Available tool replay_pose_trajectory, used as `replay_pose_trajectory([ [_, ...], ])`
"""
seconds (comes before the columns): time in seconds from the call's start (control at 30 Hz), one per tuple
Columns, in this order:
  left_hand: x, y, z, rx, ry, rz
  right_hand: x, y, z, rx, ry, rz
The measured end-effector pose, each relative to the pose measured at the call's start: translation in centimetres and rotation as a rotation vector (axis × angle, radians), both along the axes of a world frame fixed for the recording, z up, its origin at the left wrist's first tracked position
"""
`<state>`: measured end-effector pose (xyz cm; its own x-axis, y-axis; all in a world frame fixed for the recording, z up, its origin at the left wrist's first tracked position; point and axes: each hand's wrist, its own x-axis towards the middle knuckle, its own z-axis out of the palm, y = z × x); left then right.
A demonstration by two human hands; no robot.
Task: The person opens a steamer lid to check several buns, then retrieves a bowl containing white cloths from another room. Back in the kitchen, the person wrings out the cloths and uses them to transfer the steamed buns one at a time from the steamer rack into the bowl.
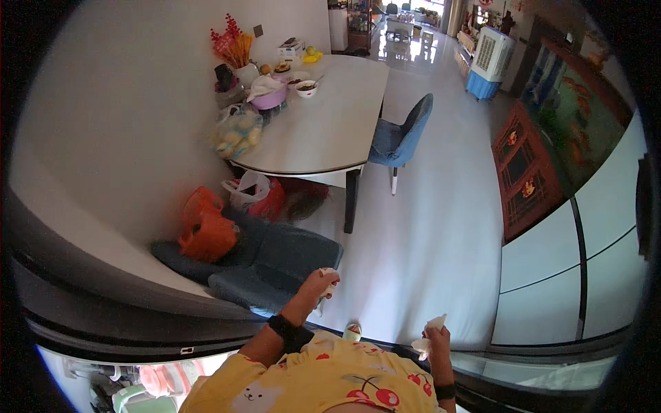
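My left hand (321,287) is closed around a crumpled white tissue or cloth (329,271), in front of a dark blue-grey chair (289,253). Lower right, my right hand (438,338) grips another white tissue or thin cloth (435,323), with one end sticking up and another hanging on its left side. Both wrists wear dark bands. The two hands are apart, on either side of my slippered foot (352,330). What exactly the white pieces are cannot be told.
Ahead stands a white table (341,118) with bowls, a purple basin (269,98) and a filled plastic bag (237,131). A blue chair (400,137) is at its right side. An orange bag (209,232) lies on the near chair. White cabinet panels (539,268) line the right, beyond a door track underfoot.
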<state>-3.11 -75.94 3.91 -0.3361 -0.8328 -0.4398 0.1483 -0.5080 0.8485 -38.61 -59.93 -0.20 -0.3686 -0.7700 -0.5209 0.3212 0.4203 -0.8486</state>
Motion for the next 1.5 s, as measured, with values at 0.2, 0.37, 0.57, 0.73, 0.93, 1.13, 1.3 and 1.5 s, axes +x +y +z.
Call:
replay_pose_trajectory([
  [0.2,-3.5,-4.6,-3.2,0.086,-0.102,-0.002,-2.6,-0.6,-1.8,-0.055,-0.029,-0.07],
  [0.37,-5.1,-8.5,-4.7,0.069,-0.123,0.006,-4.3,-3.0,-4.5,0.045,-0.039,-0.11],
  [0.57,-6.7,-15.8,-6.2,0.149,0.019,-0.023,-7.1,-8.3,-6.5,0.032,-0.017,-0.169],
  [0.73,-8.1,-24.4,-5.8,0.115,0.021,0.029,-8.8,-16.8,-4.8,0.046,-0.035,-0.141],
  [0.93,-7.4,-35.1,-4.2,0.049,-0.008,0.142,-9.8,-31.1,-2.3,0.005,0.039,0.033],
  [1.13,-6.2,-40.7,-3.0,0.098,-0.013,0.253,-10.8,-40.8,-1.0,0.062,0.027,0.128],
  [1.3,-4.8,-42.8,-3.4,0.081,-0.047,0.433,-11.9,-47.2,-1.7,0.037,-0.074,0.307],
  [1.5,-4.7,-45.4,-3.2,0.114,-0.015,0.641,-13.4,-60.1,-1.2,-0.018,-0.061,0.562],
])
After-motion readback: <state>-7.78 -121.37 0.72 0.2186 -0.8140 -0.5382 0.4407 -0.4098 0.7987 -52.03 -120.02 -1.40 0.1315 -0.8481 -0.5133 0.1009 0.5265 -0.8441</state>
